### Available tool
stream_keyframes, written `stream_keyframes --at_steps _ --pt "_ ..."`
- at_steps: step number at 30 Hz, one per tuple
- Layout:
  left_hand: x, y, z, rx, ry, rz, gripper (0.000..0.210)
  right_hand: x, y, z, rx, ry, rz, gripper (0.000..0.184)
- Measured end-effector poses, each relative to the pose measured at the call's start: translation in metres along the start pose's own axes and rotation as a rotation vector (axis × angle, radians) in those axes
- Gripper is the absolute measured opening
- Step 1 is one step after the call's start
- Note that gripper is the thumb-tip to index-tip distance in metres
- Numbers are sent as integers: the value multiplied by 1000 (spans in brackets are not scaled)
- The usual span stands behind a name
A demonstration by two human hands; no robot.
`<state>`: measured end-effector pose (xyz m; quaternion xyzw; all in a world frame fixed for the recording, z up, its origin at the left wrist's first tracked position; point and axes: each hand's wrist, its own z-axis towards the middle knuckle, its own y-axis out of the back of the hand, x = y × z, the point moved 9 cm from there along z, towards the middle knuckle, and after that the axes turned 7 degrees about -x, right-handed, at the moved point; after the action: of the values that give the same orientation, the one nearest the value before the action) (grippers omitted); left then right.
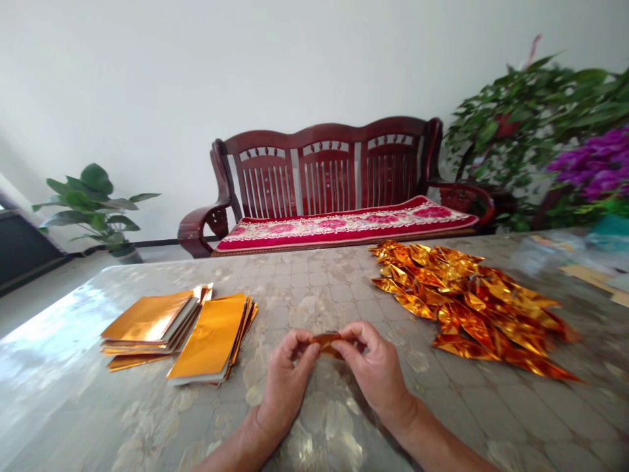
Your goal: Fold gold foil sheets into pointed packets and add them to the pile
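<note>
Between my two hands is a small folded piece of gold foil paper (327, 343), mostly covered by the fingers. My left hand (291, 373) pinches its left end between thumb and fingers. The right end is pinched by my right hand (373, 368) in the same way. To the left lie two stacks of gold foil sheets, one squarish stack (147, 318) and one narrower stack (209, 337) leaning against it. On the right spreads a heap of folded gold foil ingots (466, 295) with pointed ends.
A patterned grey cloth covers the table (314, 419). Clear plastic wrapping (550, 249) and a tan card strip (597, 278) lie at the far right. Behind the table stands a dark red wooden bench (327, 174), with potted plants (95, 196) to its left and purple flowers (597, 164) at right.
</note>
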<state>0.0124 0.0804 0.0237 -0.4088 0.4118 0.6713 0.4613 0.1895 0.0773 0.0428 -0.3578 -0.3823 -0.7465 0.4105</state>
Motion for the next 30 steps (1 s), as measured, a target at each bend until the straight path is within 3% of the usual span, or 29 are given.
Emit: stream_keyframes --at_steps 10,20,30 --pt "-23 -5 -3 68 -217 154 14 10 -1 -1 21 121 23 6" --pt "-19 -5 -3 42 -170 174 14 29 3 -2 -11 271 74 8" --pt "-24 -1 -2 17 -257 163 13 28 0 -4 5 290 94 12"
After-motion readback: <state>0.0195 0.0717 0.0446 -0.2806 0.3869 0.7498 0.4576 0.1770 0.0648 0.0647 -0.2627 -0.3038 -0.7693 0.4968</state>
